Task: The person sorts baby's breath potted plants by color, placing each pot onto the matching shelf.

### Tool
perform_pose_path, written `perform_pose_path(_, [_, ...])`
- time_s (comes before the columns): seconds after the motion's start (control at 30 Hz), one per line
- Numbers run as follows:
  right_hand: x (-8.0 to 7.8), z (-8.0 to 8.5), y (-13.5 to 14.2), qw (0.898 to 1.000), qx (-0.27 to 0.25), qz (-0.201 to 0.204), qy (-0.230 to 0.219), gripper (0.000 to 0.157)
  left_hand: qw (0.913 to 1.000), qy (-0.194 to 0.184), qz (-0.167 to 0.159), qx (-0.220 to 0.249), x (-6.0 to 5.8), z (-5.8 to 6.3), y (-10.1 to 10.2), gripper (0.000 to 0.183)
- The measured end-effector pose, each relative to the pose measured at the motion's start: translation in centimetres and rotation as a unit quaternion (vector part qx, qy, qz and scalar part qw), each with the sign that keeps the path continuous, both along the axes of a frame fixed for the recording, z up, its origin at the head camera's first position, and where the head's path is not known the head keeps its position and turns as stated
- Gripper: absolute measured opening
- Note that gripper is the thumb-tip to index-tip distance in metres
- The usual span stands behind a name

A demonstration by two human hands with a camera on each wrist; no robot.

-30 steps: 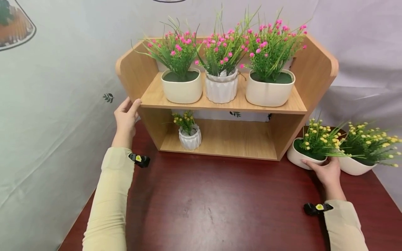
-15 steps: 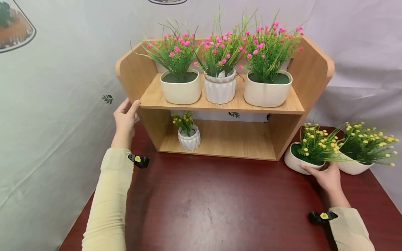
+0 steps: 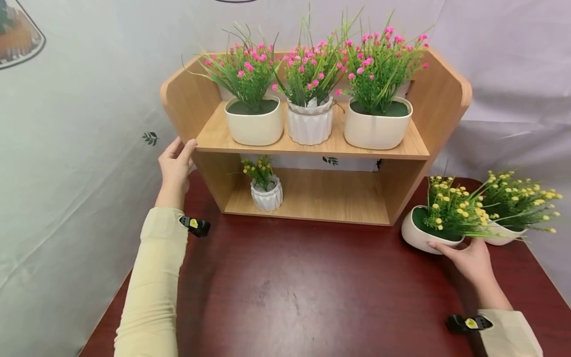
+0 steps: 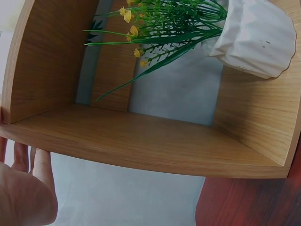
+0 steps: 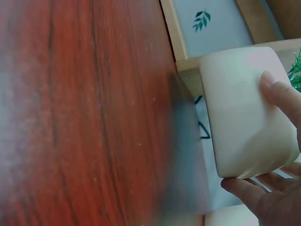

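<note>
My right hand grips an oval cream flower pot with yellow flowers, thumb on its near side. The pot is tilted beside the shelf's right foot. In the right wrist view the thumb lies along the pot's wall and the other fingers are at its end. My left hand touches the left side panel of the wooden shelf; in the left wrist view its fairly straight fingers reach the panel's outer face. A fluted white pot with yellow flowers stands on the lower board.
On the upper board stand two oval cream pots and a fluted white pot, all with pink flowers. Another oval pot with yellow flowers is behind my right hand. The dark red table extends in front.
My right hand has drawn the oval yellow-flowered pot slightly toward me and away from the pot behind it. My left hand stays at the shelf; the view shifts a little.
</note>
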State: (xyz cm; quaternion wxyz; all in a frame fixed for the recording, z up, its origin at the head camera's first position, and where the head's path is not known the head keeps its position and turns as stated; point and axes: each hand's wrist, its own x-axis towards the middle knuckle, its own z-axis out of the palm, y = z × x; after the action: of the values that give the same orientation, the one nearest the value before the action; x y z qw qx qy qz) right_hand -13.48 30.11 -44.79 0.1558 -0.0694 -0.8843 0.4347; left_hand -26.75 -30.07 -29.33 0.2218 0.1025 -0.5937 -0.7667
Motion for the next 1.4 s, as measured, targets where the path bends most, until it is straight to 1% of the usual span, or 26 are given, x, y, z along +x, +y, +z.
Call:
perform_pose_path(0.17, [0.7, 1.0, -0.7, 1.000, 0.013, 0.017, -0.001, 0.093, 0.9999, -0.004, 0.006, -0.012, 0.1, 0.2, -0.4, 0.046])
perform_pose_path(0.33, [1.2, 1.5, -1.5, 0.999, 0.028, 0.039, 0.003, 0.094, 0.9996, -0.003, 0.011, -0.026, 0.1, 0.5, -0.7, 0.047])
perform_pose_path(0.5, [1.5, 1.6, -2.3, 0.998, 0.044, 0.054, -0.004, 0.094, 0.9994, -0.003, 0.012, -0.031, 0.1, 0.4, -0.9, 0.047])
perform_pose_path(0.53, [1.6, 1.6, -2.5, 0.997, 0.048, 0.056, -0.005, 0.094, 0.9996, -0.002, 0.011, -0.025, 0.1, 0.4, -0.9, 0.047])
perform_pose_path(0.6, [1.6, 1.7, -3.0, 0.997, 0.055, 0.061, 0.001, 0.091, 0.9995, -0.003, 0.014, -0.027, 0.2, 0.3, -0.9, 0.047])
perform_pose_path(0.73, [1.8, 1.7, -4.1, 0.996, 0.051, 0.075, 0.017, 0.086, 0.9997, 0.000, 0.015, -0.020, 0.1, 0.1, -0.8, 0.046])
perform_pose_path(0.77, [1.8, 1.7, -4.3, 0.996, 0.048, 0.079, 0.020, 0.086, 0.9995, -0.001, 0.016, -0.029, 0.0, 0.1, -0.7, 0.047])
perform_pose_path(0.9, [2.1, 1.6, -5.5, 0.995, 0.040, 0.093, 0.023, 0.087, 0.9996, -0.002, 0.012, -0.025, -0.1, 0.0, -0.6, 0.047])
perform_pose_path(1.03, [2.0, 1.4, -6.5, 0.993, 0.037, 0.111, 0.020, 0.085, 0.9997, -0.001, 0.013, -0.020, -0.1, -0.1, -0.4, 0.047])
perform_pose_path(1.2, [1.6, 1.2, -7.7, 0.991, 0.020, 0.134, 0.015, 0.084, 0.9996, 0.001, 0.010, -0.028, -0.2, -0.1, -0.1, 0.046])
perform_pose_path(1.33, [1.3, 1.3, -8.6, 0.989, 0.017, 0.146, 0.001, 0.084, 0.9996, -0.002, 0.011, -0.027, -0.1, -0.1, 0.1, 0.046])
perform_pose_path(1.4, [1.1, 1.3, -9.1, 0.989, 0.024, 0.146, -0.006, 0.083, 0.9995, -0.003, 0.011, -0.029, -0.1, -0.1, 0.2, 0.046])
